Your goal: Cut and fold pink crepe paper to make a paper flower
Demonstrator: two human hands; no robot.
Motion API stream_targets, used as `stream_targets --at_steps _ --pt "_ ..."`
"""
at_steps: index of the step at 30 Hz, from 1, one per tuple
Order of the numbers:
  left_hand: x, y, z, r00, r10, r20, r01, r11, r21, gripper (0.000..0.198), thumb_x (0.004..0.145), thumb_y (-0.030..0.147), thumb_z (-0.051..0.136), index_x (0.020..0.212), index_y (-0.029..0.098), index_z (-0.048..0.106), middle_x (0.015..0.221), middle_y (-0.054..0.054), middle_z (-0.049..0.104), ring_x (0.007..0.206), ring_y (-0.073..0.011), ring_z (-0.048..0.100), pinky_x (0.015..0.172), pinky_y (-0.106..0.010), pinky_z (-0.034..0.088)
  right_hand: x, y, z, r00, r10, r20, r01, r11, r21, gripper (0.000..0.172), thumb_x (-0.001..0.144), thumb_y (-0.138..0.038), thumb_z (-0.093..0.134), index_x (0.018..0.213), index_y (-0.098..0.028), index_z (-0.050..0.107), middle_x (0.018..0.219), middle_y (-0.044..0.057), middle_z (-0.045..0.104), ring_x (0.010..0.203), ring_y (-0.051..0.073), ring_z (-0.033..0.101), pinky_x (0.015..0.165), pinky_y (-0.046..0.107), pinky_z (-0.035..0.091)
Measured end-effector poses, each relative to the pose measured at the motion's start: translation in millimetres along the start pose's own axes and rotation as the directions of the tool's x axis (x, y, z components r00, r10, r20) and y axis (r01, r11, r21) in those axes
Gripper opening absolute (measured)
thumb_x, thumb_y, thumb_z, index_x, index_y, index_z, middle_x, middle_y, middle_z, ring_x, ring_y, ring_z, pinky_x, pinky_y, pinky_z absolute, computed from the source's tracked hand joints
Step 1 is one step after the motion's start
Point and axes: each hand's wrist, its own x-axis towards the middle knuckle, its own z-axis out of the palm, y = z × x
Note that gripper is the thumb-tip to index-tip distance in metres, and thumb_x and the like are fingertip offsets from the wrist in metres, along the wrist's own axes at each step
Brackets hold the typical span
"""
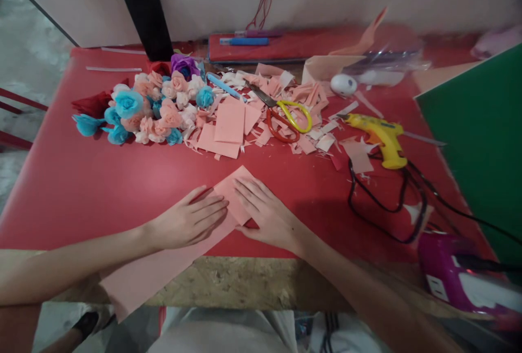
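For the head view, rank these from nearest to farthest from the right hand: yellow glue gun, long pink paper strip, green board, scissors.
1. Long pink paper strip: under the right hand.
2. Scissors: ahead, on the paper scraps.
3. Yellow glue gun: ahead and to the right.
4. Green board: far right.

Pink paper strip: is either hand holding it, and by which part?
No grip shows: left hand and right hand lie flat on the pink paper strip, fingers at its folded far end.
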Motion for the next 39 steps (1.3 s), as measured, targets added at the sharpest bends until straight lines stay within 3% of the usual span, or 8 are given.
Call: stream_targets --at_steps 13,18,20,24,27,33,39 --pt "-3 1 3.2 0.999 -0.039 0.030 0.039 0.999 -0.002 0.033 0.089 0.019 0.041 0.118 0.008 0.052 0.123 -0.012 0.059 0.121 -0.0197 0.049 0.116 -0.043 0.009 -1 0 1 1.000 0.027 0.004 -0.027 0.999 -0.039 0.055 0.084 -0.036 0.044 0.122 0.003 0.049 0.130 0.022 0.049 0.126 0.031 0.040 0.105 0.046 0.034" --pt "-3 0 4.9 0.998 -0.048 0.036 0.049 0.998 -0.032 0.032 0.089 0.020 0.043 0.117 0.008 0.053 0.124 -0.011 0.058 0.122 -0.0194 0.048 0.116 -0.041 0.006 -5 6 -4 0.991 0.114 -0.063 -0.108 0.990 0.090 0.069 0.079 -0.046 0.052 0.131 -0.002 0.037 0.132 0.022 0.047 0.128 0.031 0.036 0.105 0.053 0.030" --pt "-3 0 5.1 0.997 -0.057 0.044 0.059 0.998 -0.034 0.032 0.089 0.020 0.043 0.117 0.009 0.054 0.124 -0.011 0.058 0.123 -0.0193 0.047 0.116 -0.041 0.004 -8 12 -8 0.969 0.206 -0.139 -0.180 0.967 0.181 0.063 0.081 -0.040 0.052 0.132 -0.007 0.035 0.130 0.020 0.049 0.124 0.030 0.040 0.103 0.053 0.032" --pt "1 0 2.4 0.994 -0.066 0.086 0.067 0.998 -0.007 0.032 0.089 0.023 0.043 0.116 0.010 0.054 0.127 -0.010 0.056 0.125 -0.0201 0.044 0.116 -0.042 0.000 -11 23 -15 0.895 0.367 -0.254 -0.289 0.910 0.297 0.036 0.084 -0.018 0.046 0.120 -0.016 0.047 0.116 0.013 0.058 0.109 0.025 0.051 0.095 0.047 0.040" --pt "5 -1 -0.6 0.992 -0.069 0.101 0.067 0.998 0.019 0.033 0.090 0.023 0.041 0.117 0.009 0.054 0.128 -0.011 0.055 0.125 -0.0208 0.044 0.116 -0.043 -0.003 -12 23 -15 0.907 0.348 -0.236 -0.268 0.911 0.314 0.032 0.083 -0.014 0.046 0.115 -0.018 0.050 0.110 0.012 0.059 0.105 0.023 0.052 0.091 0.043 0.044" --pt "12 -7 -0.6 0.994 -0.084 0.072 0.082 0.996 0.034 0.036 0.091 0.025 0.039 0.121 0.009 0.051 0.127 -0.012 0.055 0.124 -0.0184 0.046 0.116 -0.040 -0.001 -7 16 -13 0.954 0.219 -0.207 -0.182 0.966 0.186 0.044 0.080 -0.031 0.056 0.120 -0.015 0.046 0.112 0.014 0.059 0.106 0.027 0.051 0.089 0.045 0.045" --pt "26 -12 -5.3 0.995 -0.092 0.050 0.091 0.995 0.031 0.038 0.090 0.025 0.041 0.124 0.009 0.048 0.129 -0.012 0.053 0.123 -0.0198 0.047 0.116 -0.044 0.001 -2 9 -11 0.927 0.192 -0.321 -0.224 0.972 -0.065 0.045 0.078 -0.040 0.059 0.111 -0.010 0.055 0.105 0.015 0.065 0.098 0.028 0.055 0.083 0.042 0.046"
